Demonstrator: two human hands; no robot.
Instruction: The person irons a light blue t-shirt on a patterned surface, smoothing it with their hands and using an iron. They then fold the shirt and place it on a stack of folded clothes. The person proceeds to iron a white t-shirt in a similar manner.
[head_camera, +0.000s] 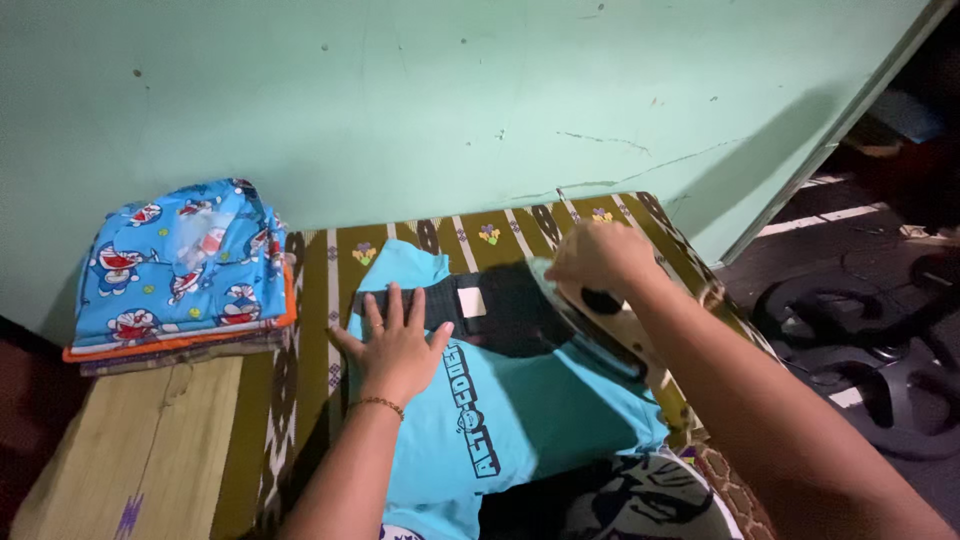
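At the far left, a folded stack of clothes (180, 275) sits on the wooden desk (140, 450), topped by a bright blue cartoon-print cloth with an orange layer beneath it, close against the pale green plastered wall (450, 90). Right of the stack, an olive-green woven cloth with dark and white patterned bands (310, 330) covers the desk. On that cloth lies a turquoise cotton T-shirt with dark printed lettering (520, 420), a black band with a white tag crossing its upper part.

The left hand (398, 345), a thin beaded bracelet on its wrist, presses flat on the shirt, fingers spread and released, holding nothing. Further right, the right hand (600, 262) has its fingers clenched around the handle of a cream-and-black electric iron (605, 325), which rests on the shirt's black band. Cracks and small marks run across the wall. At the far right, the dark floor (850, 230) shows white lines and black round objects in shadow.
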